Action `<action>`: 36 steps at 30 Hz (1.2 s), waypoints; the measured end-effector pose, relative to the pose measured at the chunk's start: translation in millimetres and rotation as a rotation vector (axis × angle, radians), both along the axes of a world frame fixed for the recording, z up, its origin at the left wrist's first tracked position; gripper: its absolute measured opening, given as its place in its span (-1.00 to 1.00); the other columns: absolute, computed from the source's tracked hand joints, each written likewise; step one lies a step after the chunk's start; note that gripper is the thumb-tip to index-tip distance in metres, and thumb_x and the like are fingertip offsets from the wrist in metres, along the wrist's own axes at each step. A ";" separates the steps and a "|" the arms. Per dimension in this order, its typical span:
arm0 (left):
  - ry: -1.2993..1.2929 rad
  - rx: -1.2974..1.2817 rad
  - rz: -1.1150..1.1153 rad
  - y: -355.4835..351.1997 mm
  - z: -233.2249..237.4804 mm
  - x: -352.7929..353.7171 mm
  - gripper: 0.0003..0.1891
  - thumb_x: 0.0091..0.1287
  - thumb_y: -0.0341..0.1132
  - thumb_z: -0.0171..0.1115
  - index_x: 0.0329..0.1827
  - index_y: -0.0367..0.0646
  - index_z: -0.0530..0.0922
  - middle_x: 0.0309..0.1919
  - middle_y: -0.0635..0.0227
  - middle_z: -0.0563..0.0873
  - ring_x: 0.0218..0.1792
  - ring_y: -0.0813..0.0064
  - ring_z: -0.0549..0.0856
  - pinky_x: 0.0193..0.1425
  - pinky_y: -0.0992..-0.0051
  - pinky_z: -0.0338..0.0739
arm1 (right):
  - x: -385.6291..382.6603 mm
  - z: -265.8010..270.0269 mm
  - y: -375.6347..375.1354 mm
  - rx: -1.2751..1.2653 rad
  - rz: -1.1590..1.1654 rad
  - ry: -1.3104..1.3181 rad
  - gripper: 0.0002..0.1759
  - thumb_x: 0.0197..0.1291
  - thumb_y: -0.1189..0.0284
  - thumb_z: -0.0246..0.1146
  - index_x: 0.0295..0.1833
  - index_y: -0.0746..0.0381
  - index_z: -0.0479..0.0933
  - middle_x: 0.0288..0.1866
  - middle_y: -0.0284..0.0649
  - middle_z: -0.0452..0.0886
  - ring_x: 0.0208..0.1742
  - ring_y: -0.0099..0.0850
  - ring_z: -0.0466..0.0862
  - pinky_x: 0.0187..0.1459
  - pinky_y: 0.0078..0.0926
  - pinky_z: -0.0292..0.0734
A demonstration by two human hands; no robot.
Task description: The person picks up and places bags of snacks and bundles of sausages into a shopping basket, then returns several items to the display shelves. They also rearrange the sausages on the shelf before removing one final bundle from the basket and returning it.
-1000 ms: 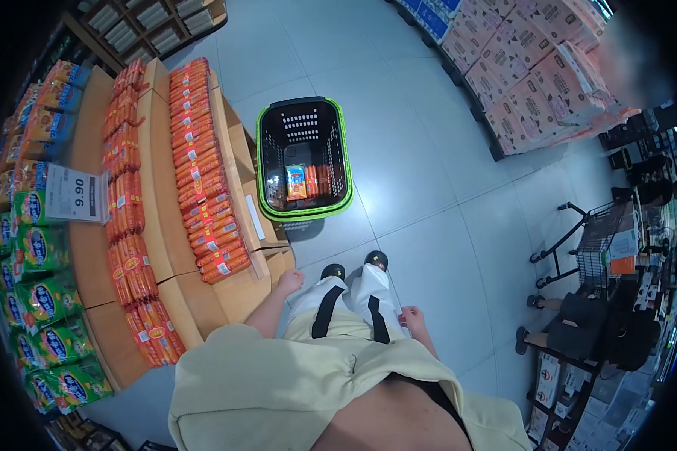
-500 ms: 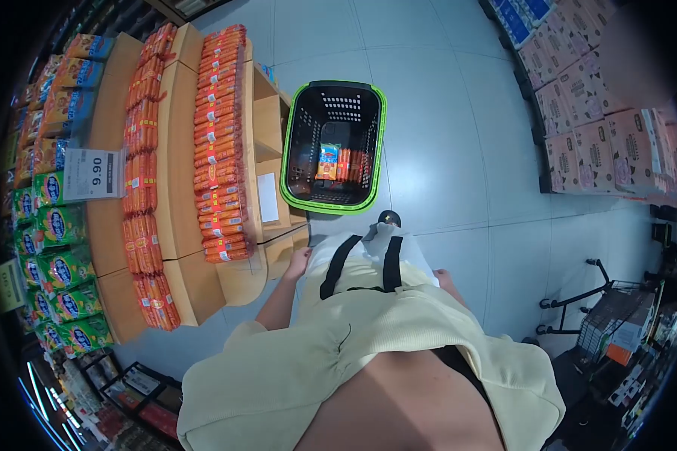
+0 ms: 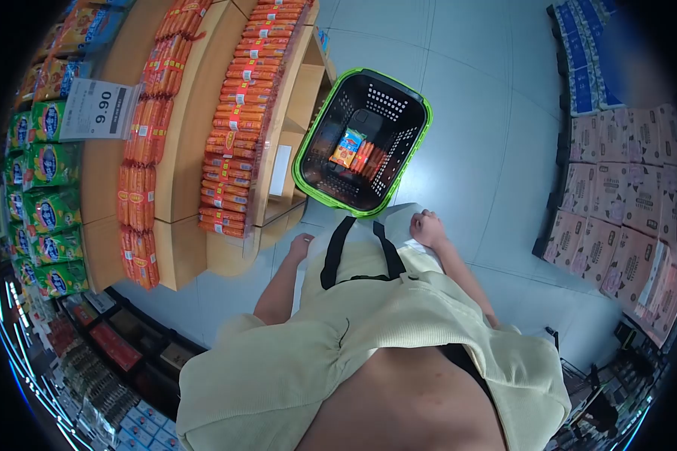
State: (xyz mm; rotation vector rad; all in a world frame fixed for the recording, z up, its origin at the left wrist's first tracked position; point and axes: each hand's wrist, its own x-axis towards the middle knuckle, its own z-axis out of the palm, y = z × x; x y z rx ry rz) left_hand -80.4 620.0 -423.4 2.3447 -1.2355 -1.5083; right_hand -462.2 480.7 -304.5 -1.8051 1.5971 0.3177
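Observation:
A black shopping basket (image 3: 317, 137) with a bright green rim stands on the floor in front of me. Inside it lie a blue and yellow snack packet (image 3: 347, 148) and a pack of orange-red sausages (image 3: 363, 158). My right hand (image 3: 427, 228) is beside my right thigh, just below the basket's near end, with its fingers curled in and nothing visible in them. Close to my left thigh hangs my left hand (image 3: 302, 246), near the rounded shelf end; its fingers are too small and partly hidden to make out.
Wooden shelves (image 3: 180, 180) on the left hold rows of red sausage packs (image 3: 237, 128) and green packets (image 3: 47, 207), with a price sign (image 3: 99, 110). Stacked pink cartons (image 3: 605, 203) and blue cartons (image 3: 585, 71) line the right side. Grey floor (image 3: 466, 135) runs between them.
The view has turned, so the basket appears slanted and farther right. My right hand has swung forward and up towards the basket. My left hand remains low by my thigh.

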 end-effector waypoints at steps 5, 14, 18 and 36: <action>0.138 0.018 0.517 -46.7 38.3 -43.4 -0.74 0.24 -0.25 0.14 -0.17 -0.27 0.59 -0.39 0.13 0.70 -0.39 0.38 0.71 -0.24 0.43 0.58 | 9.8 -21.9 -54.5 0.282 0.450 0.073 -0.60 0.03 0.23 0.13 -0.03 0.20 0.54 0.12 -0.07 0.45 0.22 -0.10 0.39 0.17 -0.05 0.33; -0.095 0.093 0.408 -26.5 42.0 -191.8 -0.73 0.21 -0.21 0.17 -0.16 -0.19 0.61 -0.41 0.23 0.72 -0.42 0.44 0.71 -0.26 0.47 0.58 | -56.8 -34.0 -123.9 0.431 0.815 0.074 -0.53 0.04 0.19 0.14 0.02 0.24 0.53 0.13 -0.09 0.48 0.24 -0.19 0.40 0.17 -0.08 0.31; 0.030 0.007 0.875 -23.9 68.9 -221.6 -0.71 0.21 -0.18 0.17 -0.14 -0.18 0.62 -0.36 0.20 0.72 -0.35 0.43 0.71 -0.21 0.48 0.57 | -69.8 -47.0 -124.1 0.386 0.996 0.075 -0.66 -0.04 0.22 0.20 -0.21 0.22 0.62 -0.09 -0.08 0.63 0.03 -0.18 0.58 0.07 -0.17 0.42; 0.186 0.036 0.958 -21.7 6.2 -246.4 -0.68 0.16 -0.14 0.19 -0.16 -0.18 0.63 -0.39 0.24 0.73 -0.33 0.41 0.73 -0.17 0.47 0.57 | -78.6 -25.0 -128.1 0.413 1.047 0.099 -0.75 0.09 0.44 0.07 -0.18 0.31 0.56 -0.14 0.10 0.58 -0.04 -0.06 0.58 0.01 -0.19 0.49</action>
